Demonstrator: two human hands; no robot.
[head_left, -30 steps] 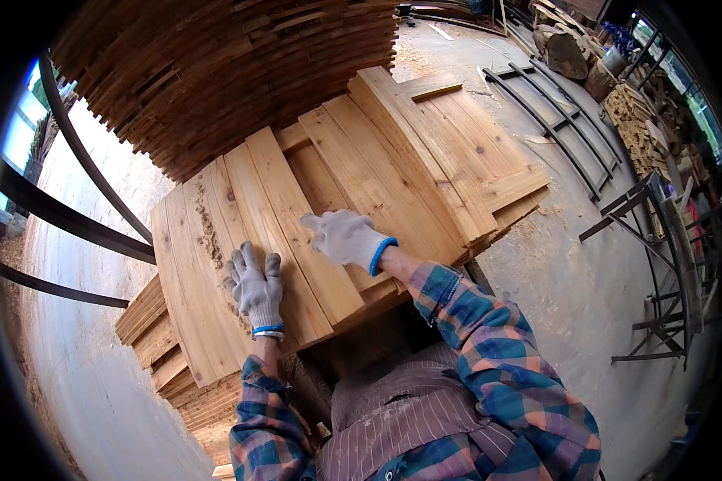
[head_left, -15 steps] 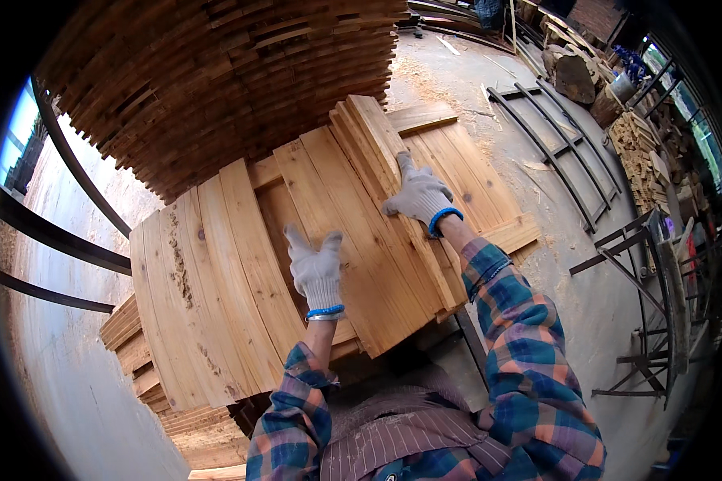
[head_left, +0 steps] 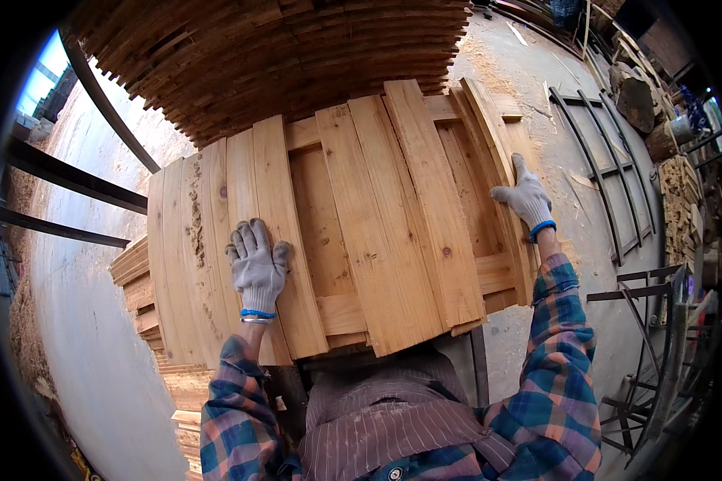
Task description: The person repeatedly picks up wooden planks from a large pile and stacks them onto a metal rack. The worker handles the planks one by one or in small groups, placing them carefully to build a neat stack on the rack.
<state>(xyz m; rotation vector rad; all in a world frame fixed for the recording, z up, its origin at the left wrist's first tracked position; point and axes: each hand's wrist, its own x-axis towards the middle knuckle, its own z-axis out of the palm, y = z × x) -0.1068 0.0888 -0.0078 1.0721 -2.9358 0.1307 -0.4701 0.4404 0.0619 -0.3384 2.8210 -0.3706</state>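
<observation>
L hand (head_left: 260, 271): gloved; fingers slightly spread, palm down on pale boards (head_left: 237, 180), tips pointing away from wearer.
R hand (head_left: 529, 199): gloved; thumb apart from other fingers, at outer edge of R-most plank (head_left: 488, 132); firm grip or mere contact, can't tell.
Pale boards: side by side under & L of L fingers.
Sawdust streak (head_left: 197, 216): on boards, just L of L fingers.
Cross rail (head_left: 342, 314): R of L fingers, wearer's side, seen in gap.
Mid boards (head_left: 373, 232): btwn L & R fingers.
Overlapping plank (head_left: 435, 216): atop mid boards, L of R fingers.
Lumber stack (head_left: 273, 72): beyond L fingers.
Blk metal frame (head_left: 612, 170): on floor, R of R fingers.
</observation>
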